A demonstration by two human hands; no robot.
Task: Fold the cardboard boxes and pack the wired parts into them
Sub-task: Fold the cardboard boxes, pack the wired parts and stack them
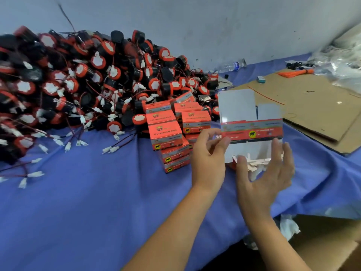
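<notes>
An unfolded orange and white cardboard box (251,122) is held up above the blue cloth at centre right, its white flaps open above and below. My left hand (208,155) pinches the box's left edge between thumb and fingers. My right hand (267,173) is spread under the lower flaps, fingertips touching them. A big heap of black and orange wired parts (78,85) with white connectors fills the left and back. Folded orange boxes (172,132) are stacked in front of the heap.
Flat brown cardboard sheets (312,106) lie at the right, with an orange bundle of ties (297,72) and a plastic bottle (231,65) behind. Clear plastic bags (341,63) pile at far right. The blue cloth (88,202) covers the table; a brown carton (328,241) stands below its edge.
</notes>
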